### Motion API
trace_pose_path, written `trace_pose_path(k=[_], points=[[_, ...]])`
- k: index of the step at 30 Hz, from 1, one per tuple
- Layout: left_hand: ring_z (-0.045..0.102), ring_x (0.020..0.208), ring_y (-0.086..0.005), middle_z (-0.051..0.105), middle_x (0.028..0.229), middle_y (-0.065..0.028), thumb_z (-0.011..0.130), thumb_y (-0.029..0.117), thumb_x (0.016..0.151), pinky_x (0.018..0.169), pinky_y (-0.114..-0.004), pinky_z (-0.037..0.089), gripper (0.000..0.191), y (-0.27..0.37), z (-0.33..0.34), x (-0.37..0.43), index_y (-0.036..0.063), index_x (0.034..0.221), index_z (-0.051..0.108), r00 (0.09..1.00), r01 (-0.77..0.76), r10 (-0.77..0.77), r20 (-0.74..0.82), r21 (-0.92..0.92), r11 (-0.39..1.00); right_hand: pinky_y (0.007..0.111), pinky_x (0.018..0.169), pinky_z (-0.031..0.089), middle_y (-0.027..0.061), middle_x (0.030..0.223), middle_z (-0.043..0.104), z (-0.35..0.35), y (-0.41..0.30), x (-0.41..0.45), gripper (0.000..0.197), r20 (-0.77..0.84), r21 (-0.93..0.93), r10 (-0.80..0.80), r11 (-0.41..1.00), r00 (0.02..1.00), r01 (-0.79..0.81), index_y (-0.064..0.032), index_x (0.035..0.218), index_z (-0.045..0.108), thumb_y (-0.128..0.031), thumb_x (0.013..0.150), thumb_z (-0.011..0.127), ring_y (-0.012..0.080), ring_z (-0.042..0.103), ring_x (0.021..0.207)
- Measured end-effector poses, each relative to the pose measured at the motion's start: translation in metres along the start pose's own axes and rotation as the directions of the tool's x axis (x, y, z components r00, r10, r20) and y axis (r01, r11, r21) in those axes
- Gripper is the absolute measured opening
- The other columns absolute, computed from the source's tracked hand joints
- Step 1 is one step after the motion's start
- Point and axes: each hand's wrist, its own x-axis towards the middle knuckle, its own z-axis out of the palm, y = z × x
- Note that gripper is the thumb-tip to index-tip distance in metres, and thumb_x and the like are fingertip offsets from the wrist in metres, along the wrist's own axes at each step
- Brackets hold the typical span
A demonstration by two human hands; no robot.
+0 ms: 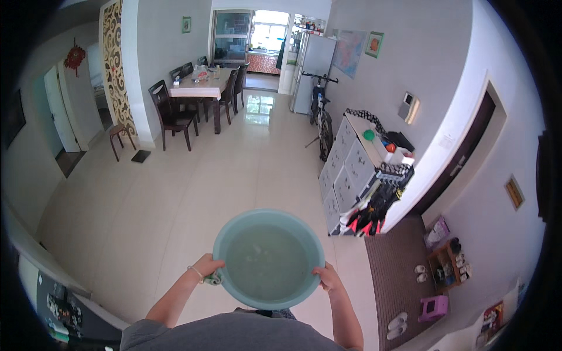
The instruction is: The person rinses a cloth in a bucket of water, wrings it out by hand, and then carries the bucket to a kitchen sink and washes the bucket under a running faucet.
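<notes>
A round pale-green plastic basin (268,216) is held level in front of my body, above the tiled floor. Cloudy water (268,261) fills much of it. My left hand (207,266) grips the left rim with the thumb over the edge. A folded green-and-white cloth (214,279) hangs at that hand, against the basin's outer wall. On the opposite rim my right hand (328,277) has its thumb over the edge and its fingers below. The basin hides most of my legs and feet.
Ahead left stands a dining table (195,91) with dark chairs (175,116). Along the right are a storage cabinet (347,166) with gloves hanging off its end, a bicycle (322,114) and a refrigerator (314,61). A brown mat (390,267) with slippers (397,326) and a purple stool (433,308) lies right.
</notes>
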Motion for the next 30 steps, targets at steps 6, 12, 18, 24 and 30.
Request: trace_pose_path(k=[6, 12, 18, 24, 30], points=[[0.058, 0.067, -0.014, 0.063, 0.076, -0.0076, 0.058, 0.019, 0.071, 0.061, -0.027, 0.046, 0.031, 0.078, -0.053, 0.163, -0.0055, 0.09, 0.062, 0.995, -0.089, 0.081, -0.056, -0.153, 0.984, 0.026, 0.042, 0.045, 0.0079, 0.079, 0.059, 0.005, -0.125, 0.181, 0.037, 0.015, -0.124, -0.017, 0.992, 1.0, 0.019, 0.0002, 0.103, 0.054, -0.004, 0.067, 0.053, 0.0161, 0.058, 0.061], [0.057, 0.064, -0.014, 0.062, 0.075, -0.0076, 0.057, 0.021, 0.071, 0.058, -0.027, 0.045, 0.03, 0.178, -0.097, 0.311, -0.0052, 0.086, 0.063, 0.99, -0.073, 0.064, -0.124, -0.064, 0.995, 0.024, 0.036, 0.036, 0.0064, 0.069, 0.056, 0.004, -0.235, 0.365, 0.03, 0.015, -0.228, -0.002, 0.974, 1.0, 0.005, -0.0003, 0.095, 0.056, -0.007, 0.066, 0.054, 0.0126, 0.051, 0.048], [0.058, 0.066, -0.0159, 0.063, 0.075, -0.0096, 0.058, 0.025, 0.069, 0.062, -0.028, 0.046, 0.034, 0.299, -0.154, 0.477, -0.0042, 0.086, 0.064, 0.986, -0.103, 0.096, -0.133, -0.049, 0.994, 0.023, 0.032, 0.03, 0.0043, 0.06, 0.052, -0.011, -0.314, 0.566, 0.024, -0.004, -0.241, -0.043, 0.97, 0.999, 0.041, -0.0006, 0.088, 0.056, -0.009, 0.066, 0.054, 0.0108, 0.044, 0.038], [0.058, 0.064, -0.0158, 0.063, 0.073, -0.0098, 0.058, 0.026, 0.069, 0.06, -0.029, 0.046, 0.035, 0.371, -0.223, 0.67, -0.0041, 0.085, 0.064, 0.989, -0.12, 0.118, -0.095, -0.013, 0.993, 0.023, 0.031, 0.03, 0.0046, 0.06, 0.052, 0.0, -0.393, 0.727, 0.02, -0.025, -0.116, -0.064, 0.991, 0.998, 0.061, -0.0002, 0.085, 0.056, -0.007, 0.067, 0.054, 0.0113, 0.045, 0.038], [0.058, 0.062, -0.0154, 0.063, 0.07, -0.0097, 0.058, 0.027, 0.068, 0.058, -0.028, 0.046, 0.035, 0.455, -0.282, 0.837, -0.0043, 0.083, 0.065, 0.986, -0.129, 0.13, -0.1, 0.021, 0.991, 0.025, 0.037, 0.038, 0.0059, 0.065, 0.055, 0.002, -0.486, 0.902, 0.022, 0.013, -0.085, -0.038, 0.996, 0.999, 0.039, 0.0011, 0.088, 0.056, -0.004, 0.067, 0.053, 0.0137, 0.051, 0.045]])
